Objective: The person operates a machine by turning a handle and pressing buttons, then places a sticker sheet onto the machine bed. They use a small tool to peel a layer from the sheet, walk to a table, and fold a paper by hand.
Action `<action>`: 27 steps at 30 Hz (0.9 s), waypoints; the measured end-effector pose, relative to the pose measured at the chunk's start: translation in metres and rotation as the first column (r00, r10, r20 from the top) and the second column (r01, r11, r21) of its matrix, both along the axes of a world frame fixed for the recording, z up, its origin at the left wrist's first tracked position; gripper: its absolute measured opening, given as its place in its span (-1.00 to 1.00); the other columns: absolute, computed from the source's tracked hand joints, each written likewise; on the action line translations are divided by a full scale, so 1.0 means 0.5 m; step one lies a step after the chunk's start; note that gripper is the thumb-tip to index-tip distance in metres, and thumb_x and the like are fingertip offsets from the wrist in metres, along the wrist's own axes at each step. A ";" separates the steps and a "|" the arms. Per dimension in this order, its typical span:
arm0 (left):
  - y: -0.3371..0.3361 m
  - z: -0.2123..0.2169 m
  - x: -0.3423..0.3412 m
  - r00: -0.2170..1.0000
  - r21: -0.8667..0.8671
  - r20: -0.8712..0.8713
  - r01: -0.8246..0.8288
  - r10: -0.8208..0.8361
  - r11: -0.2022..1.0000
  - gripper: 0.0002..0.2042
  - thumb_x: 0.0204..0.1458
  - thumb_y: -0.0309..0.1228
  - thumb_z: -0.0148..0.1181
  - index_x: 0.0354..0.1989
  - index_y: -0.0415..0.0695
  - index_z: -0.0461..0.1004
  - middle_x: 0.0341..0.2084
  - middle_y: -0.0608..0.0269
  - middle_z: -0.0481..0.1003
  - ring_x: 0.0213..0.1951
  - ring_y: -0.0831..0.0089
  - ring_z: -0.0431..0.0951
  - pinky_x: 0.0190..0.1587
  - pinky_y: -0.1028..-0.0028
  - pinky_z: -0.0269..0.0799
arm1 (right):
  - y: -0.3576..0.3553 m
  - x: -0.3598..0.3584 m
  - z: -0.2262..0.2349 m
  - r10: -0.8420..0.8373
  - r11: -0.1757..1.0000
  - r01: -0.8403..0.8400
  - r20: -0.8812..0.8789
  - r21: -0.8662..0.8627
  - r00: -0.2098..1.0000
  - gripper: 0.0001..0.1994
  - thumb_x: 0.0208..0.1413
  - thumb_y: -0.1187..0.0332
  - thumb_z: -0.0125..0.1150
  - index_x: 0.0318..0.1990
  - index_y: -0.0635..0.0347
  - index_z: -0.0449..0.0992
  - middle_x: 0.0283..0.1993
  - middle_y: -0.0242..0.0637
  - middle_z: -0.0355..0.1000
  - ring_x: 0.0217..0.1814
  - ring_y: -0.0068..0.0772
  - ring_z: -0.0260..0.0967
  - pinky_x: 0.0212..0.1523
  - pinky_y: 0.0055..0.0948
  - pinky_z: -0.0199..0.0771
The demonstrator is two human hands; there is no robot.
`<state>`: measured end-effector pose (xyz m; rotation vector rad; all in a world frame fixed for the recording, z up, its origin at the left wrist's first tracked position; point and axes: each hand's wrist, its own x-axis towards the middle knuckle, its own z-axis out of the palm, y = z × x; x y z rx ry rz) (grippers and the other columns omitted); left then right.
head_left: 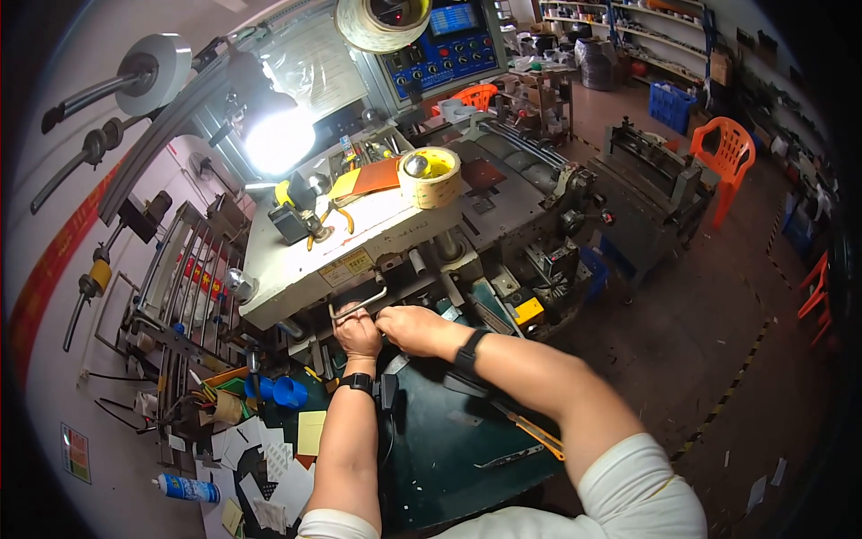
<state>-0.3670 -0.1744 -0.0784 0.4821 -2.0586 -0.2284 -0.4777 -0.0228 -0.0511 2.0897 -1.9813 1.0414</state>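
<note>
Both of my hands are close together at the front opening of a heavy cream-coloured press head [310, 280]. My left hand [357, 332] has its fingers curled at the gap, just below a bent metal rod [361, 304]. Beside it, my right hand [415, 331] is closed, its fingertips meeting the left hand's side. Whatever the two hands grip is hidden by the fingers and the machine's shadow. A dark green work surface [422, 440] lies under my forearms. On it rest an orange utility knife [534, 433] and metal tweezers [509, 458].
On the press top sit pliers [316, 235], a tape roll [433, 184] and a bright lamp [280, 142]. Blue cups [287, 393], paper scraps [280, 476] and a spray can [187, 489] lie left. A control panel [437, 49] stands behind; an orange chair [721, 157] is far right.
</note>
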 end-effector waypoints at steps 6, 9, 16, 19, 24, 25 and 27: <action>-0.006 0.013 0.006 1.000 -0.035 0.004 0.013 -0.012 0.999 -0.77 0.16 -0.40 0.01 -0.33 -0.25 0.59 -0.34 -0.12 0.59 -0.23 -0.17 0.58 -0.07 0.03 0.49 | 0.368 -0.051 0.061 0.010 0.965 -0.014 -0.018 -0.263 1.000 -0.89 0.10 0.38 0.35 -0.24 0.17 0.65 -0.19 -0.17 0.60 -0.07 -0.03 0.57 0.00 -0.18 0.59; -0.012 0.009 -0.002 1.000 -0.049 0.030 -0.004 0.005 0.999 -0.77 0.18 -0.38 0.03 -0.33 -0.25 0.59 -0.34 -0.14 0.59 -0.23 -0.18 0.57 -0.08 0.03 0.49 | 0.535 -0.101 0.004 -0.359 0.910 0.388 0.189 -0.148 0.914 -0.89 0.13 0.35 0.35 -0.27 0.18 0.66 -0.25 -0.15 0.61 -0.12 0.01 0.58 -0.04 -0.16 0.60; 0.006 0.066 0.070 0.987 0.112 0.123 0.094 -0.108 0.989 -0.81 0.29 -0.42 0.12 -0.26 -0.29 0.59 -0.23 -0.11 0.63 -0.17 -0.06 0.61 -0.05 0.17 0.53 | 0.632 -0.088 -0.313 -0.531 0.840 0.528 0.379 0.122 0.758 -0.91 0.16 0.41 0.31 -0.27 0.23 0.66 -0.06 0.03 0.62 0.08 0.07 0.56 0.07 -0.18 0.57; 0.108 0.100 0.176 0.956 0.038 0.115 0.268 -0.271 0.963 -0.87 0.30 -0.51 0.17 -0.19 -0.32 0.60 -0.15 -0.09 0.64 -0.11 0.02 0.63 0.01 0.22 0.53 | 0.594 -0.069 -0.495 -0.436 0.881 0.471 0.485 0.055 0.758 -0.79 0.29 0.34 0.23 -0.04 0.21 0.66 0.06 0.05 0.62 0.26 0.02 0.50 0.16 -0.17 0.53; 0.284 0.087 0.520 0.915 0.106 0.363 0.145 -0.175 0.984 -0.92 0.18 -0.56 0.27 -0.20 -0.30 0.55 -0.11 -0.10 0.60 -0.04 -0.05 0.60 0.11 0.17 0.50 | 0.416 0.006 -0.498 0.095 0.825 0.565 0.983 0.011 -0.158 -0.64 0.38 0.22 0.19 0.18 0.24 0.59 0.19 0.03 0.58 0.36 -0.05 0.46 0.29 -0.08 0.50; 0.299 0.076 0.581 0.898 0.099 0.412 0.126 -0.155 0.987 -0.92 0.17 -0.55 0.28 -0.21 -0.29 0.55 -0.09 -0.10 0.59 -0.01 -0.07 0.58 0.13 0.15 0.48 | 0.426 0.018 -0.497 0.094 0.829 0.559 0.981 0.018 -0.170 -0.65 0.37 0.23 0.19 0.18 0.24 0.59 0.18 0.02 0.58 0.34 -0.06 0.47 0.28 -0.10 0.50; 0.323 0.047 0.694 0.907 0.126 0.418 -0.017 -0.038 0.992 -0.91 0.16 -0.54 0.28 -0.21 -0.27 0.54 -0.06 -0.12 0.57 0.02 -0.10 0.56 0.14 0.11 0.47 | 0.478 0.088 -0.548 0.082 0.847 0.531 0.980 0.029 -0.183 -0.65 0.37 0.23 0.20 0.17 0.23 0.59 0.18 0.02 0.59 0.31 -0.08 0.49 0.25 -0.13 0.52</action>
